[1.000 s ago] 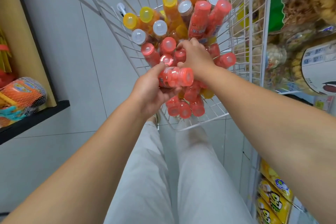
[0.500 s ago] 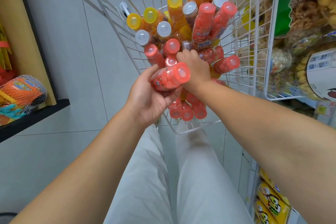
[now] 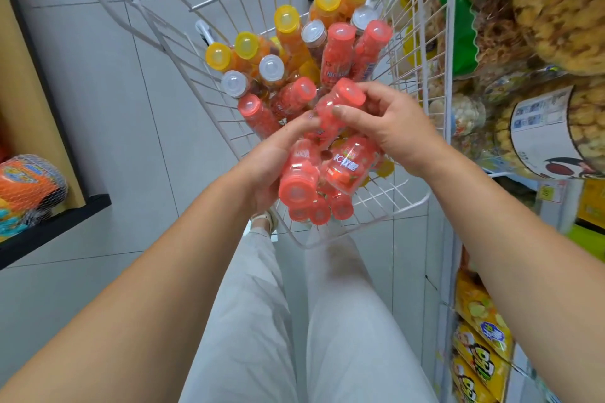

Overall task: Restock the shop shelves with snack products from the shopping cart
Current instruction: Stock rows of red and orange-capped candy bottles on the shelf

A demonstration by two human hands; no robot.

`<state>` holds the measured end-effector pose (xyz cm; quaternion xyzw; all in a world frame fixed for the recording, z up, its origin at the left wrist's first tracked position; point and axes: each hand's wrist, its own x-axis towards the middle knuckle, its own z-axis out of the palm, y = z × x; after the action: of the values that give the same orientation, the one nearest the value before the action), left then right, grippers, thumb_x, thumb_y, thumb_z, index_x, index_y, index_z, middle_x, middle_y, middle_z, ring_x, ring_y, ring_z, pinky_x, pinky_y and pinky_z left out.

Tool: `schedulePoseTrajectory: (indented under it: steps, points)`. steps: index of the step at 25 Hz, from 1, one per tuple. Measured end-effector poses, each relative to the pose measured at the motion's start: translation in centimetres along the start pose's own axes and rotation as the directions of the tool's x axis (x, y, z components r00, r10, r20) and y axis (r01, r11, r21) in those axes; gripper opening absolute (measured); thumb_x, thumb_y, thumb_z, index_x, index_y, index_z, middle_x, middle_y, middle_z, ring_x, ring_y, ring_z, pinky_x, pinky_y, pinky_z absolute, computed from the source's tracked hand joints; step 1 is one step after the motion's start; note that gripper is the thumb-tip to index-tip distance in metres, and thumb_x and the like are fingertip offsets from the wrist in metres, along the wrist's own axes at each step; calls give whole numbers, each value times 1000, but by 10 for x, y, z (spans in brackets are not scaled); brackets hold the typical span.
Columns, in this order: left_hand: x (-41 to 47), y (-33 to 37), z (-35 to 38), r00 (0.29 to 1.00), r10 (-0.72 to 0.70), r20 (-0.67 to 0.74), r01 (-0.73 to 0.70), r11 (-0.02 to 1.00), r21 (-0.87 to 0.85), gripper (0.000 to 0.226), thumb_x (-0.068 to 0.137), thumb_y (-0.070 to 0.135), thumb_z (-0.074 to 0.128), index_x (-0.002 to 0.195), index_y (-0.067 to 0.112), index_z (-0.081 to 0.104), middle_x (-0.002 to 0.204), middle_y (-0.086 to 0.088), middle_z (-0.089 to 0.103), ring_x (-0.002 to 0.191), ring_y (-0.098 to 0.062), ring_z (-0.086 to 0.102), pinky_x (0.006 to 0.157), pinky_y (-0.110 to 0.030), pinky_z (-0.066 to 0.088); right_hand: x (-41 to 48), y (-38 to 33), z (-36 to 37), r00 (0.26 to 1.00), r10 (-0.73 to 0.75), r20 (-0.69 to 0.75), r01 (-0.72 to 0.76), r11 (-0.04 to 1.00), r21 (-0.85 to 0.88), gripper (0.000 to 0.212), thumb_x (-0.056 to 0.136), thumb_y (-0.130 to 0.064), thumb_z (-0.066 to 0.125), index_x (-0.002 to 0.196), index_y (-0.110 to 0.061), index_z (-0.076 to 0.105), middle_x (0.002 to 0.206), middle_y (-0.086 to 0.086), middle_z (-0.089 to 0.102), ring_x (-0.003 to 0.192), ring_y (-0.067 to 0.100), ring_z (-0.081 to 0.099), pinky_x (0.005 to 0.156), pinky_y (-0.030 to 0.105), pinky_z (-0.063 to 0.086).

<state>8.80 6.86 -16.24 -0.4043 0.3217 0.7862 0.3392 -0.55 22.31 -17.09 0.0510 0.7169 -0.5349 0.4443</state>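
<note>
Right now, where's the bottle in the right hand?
Head view, mid-frame, over the cart: the right hand grips the pink bottle just above the bottles the left hand holds.

In the shopping cart (image 3: pixel 406 208), upright bottles (image 3: pixel 288 29) crowd the far and left sides, and loose bottles (image 3: pixel 319 211) lie along its near edge. Above that edge the left grip (image 3: pixel 262 170) holds a first bottle (image 3: pixel 299 173) with a second bottle (image 3: pixel 348 163) seemingly wedged just right of it, and the right grip (image 3: pixel 393 127) holds a third bottle (image 3: pixel 340 105) just behind them. Stocked shelves (image 3: pixel 540 127) stand right of the cart, and a low shelf (image 3: pixel 55 222) bearing a netted pack (image 3: pixel 29 186) lies well to the left.
</note>
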Motion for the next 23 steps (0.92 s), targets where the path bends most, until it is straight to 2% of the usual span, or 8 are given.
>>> schedulePoseTrajectory:
  steps: [5,8,9,11,13,16,20,23]
  points:
    - [8,6,-7,999,-42,0,42,995,-88,39,97,31,57,136,26,56,110,-9,70,55,-20,64,50,-26,55,0,-14,-9,986,102,135,-116,988,103,29,81,-20,71,110,-18,65,90,-7,74,83,7,70,70,21,55]
    - [10,6,-16,991,-30,-131,3,980,-199,31,96,26,61,126,31,57,95,-7,70,52,-22,62,50,-27,55,5,-15,-30,959,274,74,-242,926,-290,45,86,-23,72,128,-31,58,101,-10,69,72,-2,67,54,12,48]
    - [10,7,-20,985,-25,-171,-13,976,-216,35,95,26,62,129,31,55,93,-7,69,53,-22,63,50,-27,55,8,-10,-34,950,309,39,-238,799,-552,50,87,-26,72,133,-35,54,109,-8,67,76,1,65,59,14,49]
    - [8,11,-24,977,-20,-214,-33,969,-243,39,94,28,64,132,26,54,86,-7,68,53,-22,63,49,-27,55,14,8,-25,932,351,94,-47,372,-927,56,87,-33,68,138,-40,47,124,-3,59,94,12,61,74,25,48]
    - [6,12,-22,971,-45,-235,-20,964,-267,45,92,30,66,135,20,53,76,-7,67,53,-21,63,48,-27,55,19,30,-5,892,421,166,158,53,-986,58,88,-27,60,141,-39,41,128,3,49,102,24,58,72,31,45]
    - [4,11,-19,975,-56,-214,-9,957,-289,45,91,32,67,131,15,56,74,-7,65,53,-20,63,48,-26,55,29,48,12,897,433,83,176,-180,-968,57,88,-16,57,140,-25,36,125,8,44,97,27,57,63,35,41]
    - [2,4,-20,973,-94,-211,13,935,-354,42,89,36,69,118,7,60,78,-8,63,55,-18,62,47,-26,54,28,47,1,971,216,99,109,-35,-993,30,91,-23,56,120,-18,52,105,3,57,93,26,59,73,36,43]
    - [-5,-2,-15,979,-93,-179,4,897,-441,36,90,37,69,106,6,67,82,-8,64,62,-17,63,49,-26,55,3,22,-22,995,85,60,24,377,-926,37,87,-40,66,121,-28,55,110,-6,64,100,19,61,79,33,45]
